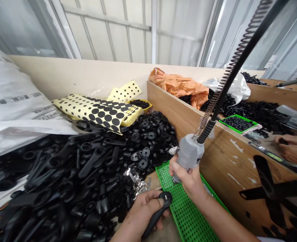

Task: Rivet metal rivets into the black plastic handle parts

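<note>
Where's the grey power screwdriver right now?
In the head view, right of centre: the grey power screwdriver is upright in the right hand, above the green perforated tray, beside the wooden divider.

Driver tip (175, 181) behind right hand (188, 178)

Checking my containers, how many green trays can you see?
2: one green tray under the right hand, another holding black beads in the bin beyond the wooden divider. Others may be hidden.
</note>
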A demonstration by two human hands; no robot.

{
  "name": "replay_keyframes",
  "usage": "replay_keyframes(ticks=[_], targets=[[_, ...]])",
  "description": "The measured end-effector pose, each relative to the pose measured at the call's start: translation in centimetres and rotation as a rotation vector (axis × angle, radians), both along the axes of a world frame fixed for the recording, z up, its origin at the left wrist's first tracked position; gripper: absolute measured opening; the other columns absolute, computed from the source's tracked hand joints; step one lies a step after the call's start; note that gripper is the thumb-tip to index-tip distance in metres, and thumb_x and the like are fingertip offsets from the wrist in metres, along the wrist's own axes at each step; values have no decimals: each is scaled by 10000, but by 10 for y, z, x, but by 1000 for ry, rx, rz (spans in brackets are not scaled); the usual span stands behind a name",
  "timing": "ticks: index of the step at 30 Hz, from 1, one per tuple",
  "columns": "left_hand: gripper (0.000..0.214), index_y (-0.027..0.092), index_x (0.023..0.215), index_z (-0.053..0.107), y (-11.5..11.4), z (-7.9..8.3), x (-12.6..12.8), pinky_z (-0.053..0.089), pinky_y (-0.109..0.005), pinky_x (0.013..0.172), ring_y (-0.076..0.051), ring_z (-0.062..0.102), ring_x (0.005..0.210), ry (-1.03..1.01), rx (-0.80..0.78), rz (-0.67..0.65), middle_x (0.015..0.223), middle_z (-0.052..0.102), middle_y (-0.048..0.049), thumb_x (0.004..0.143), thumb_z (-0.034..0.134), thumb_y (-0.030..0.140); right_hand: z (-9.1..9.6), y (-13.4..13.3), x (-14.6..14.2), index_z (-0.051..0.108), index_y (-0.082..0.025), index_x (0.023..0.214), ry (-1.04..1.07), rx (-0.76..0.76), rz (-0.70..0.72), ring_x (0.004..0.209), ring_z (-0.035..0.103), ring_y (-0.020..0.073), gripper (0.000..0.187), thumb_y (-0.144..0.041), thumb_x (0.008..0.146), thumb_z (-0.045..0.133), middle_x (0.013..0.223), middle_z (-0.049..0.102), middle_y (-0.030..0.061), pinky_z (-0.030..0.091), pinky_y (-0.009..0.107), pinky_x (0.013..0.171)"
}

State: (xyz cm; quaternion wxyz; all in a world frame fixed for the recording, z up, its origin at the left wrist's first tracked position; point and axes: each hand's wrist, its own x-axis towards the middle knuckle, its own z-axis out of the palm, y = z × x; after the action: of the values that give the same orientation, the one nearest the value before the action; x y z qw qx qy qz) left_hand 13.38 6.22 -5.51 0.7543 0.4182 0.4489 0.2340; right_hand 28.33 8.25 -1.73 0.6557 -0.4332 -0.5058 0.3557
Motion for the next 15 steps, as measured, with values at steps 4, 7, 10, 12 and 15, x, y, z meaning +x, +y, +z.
replay_keyframes(ticks=[4, 7, 10, 12, 15], targets=[[309, 104, 827, 614, 0, 2, 1, 289, -159, 383, -55, 515, 368, 18, 9, -8, 626, 688, -41, 657, 593, 361, -4, 1, 0, 528, -197, 676, 16, 11, -14, 496, 477, 115, 193, -357, 738, 617, 559, 512, -36, 385, 262, 510], [298, 106, 804, 613, 0, 5, 1, 303, -164, 396, -54, 512, 368, 19, 22, -5, 618, 686, -41, 647, 593, 360, -8, 2, 0, 533, -193, 659, 23, 10, -8, 498, 477, 116, 209, -362, 744, 620, 559, 514, -31, 383, 261, 507], [311, 108, 789, 614, 0, 7, 3, 295, -162, 400, -48, 503, 364, 42, 21, 3, 616, 690, -41, 635, 590, 377, -9, 1, 0, 543, -190, 679, 32, 14, -8, 503, 473, 113, 201, -357, 747, 633, 568, 519, -31, 377, 257, 509], [312, 116, 755, 608, 1, 6, 4, 283, -167, 384, -51, 494, 348, 72, 8, 4, 600, 688, -41, 607, 587, 390, -8, 0, 2, 547, -190, 695, 38, 20, 8, 519, 477, 115, 188, -340, 761, 640, 577, 519, -31, 379, 258, 521], [291, 132, 743, 601, 2, 6, 5, 262, -172, 362, -61, 494, 339, 97, -12, 11, 587, 682, -34, 593, 584, 380, 2, -7, 7, 554, -198, 730, 59, 43, 44, 546, 487, 119, 168, -333, 800, 626, 597, 523, -32, 390, 265, 546]])
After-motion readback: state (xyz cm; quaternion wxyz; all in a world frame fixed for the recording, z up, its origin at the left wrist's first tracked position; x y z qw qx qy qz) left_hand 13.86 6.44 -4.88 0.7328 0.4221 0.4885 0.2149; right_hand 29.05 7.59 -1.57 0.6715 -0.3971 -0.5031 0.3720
